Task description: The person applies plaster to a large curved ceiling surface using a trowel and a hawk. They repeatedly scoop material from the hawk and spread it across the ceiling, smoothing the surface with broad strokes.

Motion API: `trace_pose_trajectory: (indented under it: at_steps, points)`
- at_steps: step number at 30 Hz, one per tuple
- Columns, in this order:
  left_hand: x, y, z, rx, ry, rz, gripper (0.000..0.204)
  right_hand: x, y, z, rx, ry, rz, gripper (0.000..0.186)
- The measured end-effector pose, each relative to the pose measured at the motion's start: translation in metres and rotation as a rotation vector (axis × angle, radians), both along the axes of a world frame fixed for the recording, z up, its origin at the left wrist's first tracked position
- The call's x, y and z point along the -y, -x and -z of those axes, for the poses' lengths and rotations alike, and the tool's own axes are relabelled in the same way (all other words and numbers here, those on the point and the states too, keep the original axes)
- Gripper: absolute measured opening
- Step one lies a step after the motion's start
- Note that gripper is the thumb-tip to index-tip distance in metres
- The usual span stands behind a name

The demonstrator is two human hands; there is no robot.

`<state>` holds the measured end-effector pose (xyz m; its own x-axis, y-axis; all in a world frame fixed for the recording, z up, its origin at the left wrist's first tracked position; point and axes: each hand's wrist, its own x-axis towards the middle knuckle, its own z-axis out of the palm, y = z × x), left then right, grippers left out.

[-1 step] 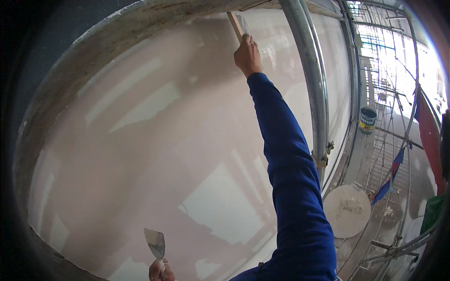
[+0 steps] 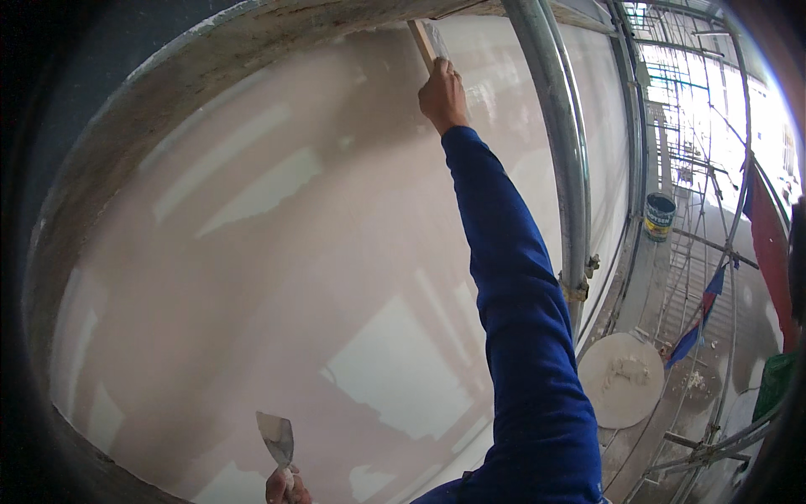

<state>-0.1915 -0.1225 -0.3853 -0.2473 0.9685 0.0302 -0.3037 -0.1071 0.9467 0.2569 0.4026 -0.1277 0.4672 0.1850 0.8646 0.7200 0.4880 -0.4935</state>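
Wall (image 2: 277, 260) patchy, pinkish and white; your step looks like smoothing near top edge. Your right hand (image 2: 443, 97) wrapped round wood-edged blade (image 2: 421, 46) up there; left hand (image 2: 281, 488) low, clasping putty knife (image 2: 277, 435). Next pass probably calls for even pressure.

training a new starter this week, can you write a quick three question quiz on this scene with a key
1. True or false: the left hand is empty.
2. Pick one. The right hand holds:
a) a paint roller
b) a wide-bladed tool with a wooden strip
c) a round brush
3. Fill in the blank: in the picture, the thick metal pole passes to the ____ of the right hand.

Key:
1. False; it holds a putty knife, blade upward in the picture.
2. b
3. right
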Motion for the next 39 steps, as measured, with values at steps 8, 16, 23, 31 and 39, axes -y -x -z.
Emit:
trace_pose_trajectory:
  at_steps: [8,16,23,31,39]
  points:
    - [-0.010,0.018,0.008,0.081,0.057,0.005,0.033,-0.014,0.005,-0.040,-0.084,-0.032,-0.063,0.030]
    - [-0.014,0.021,0.012,0.096,0.122,-0.113,0.031,0.001,0.032,-0.043,-0.027,0.018,-0.174,0.032]
    - [-0.013,0.033,0.021,0.124,0.132,-0.079,0.030,0.034,0.107,-0.037,0.038,-0.166,-0.084,0.035]
    - [-0.016,0.032,0.019,0.130,0.154,-0.034,0.031,0.068,0.104,-0.022,0.172,-0.052,-0.115,0.057]
    - [-0.020,0.026,0.022,0.134,0.149,-0.124,0.027,-0.008,-0.014,-0.067,-0.069,0.141,-0.084,0.031]
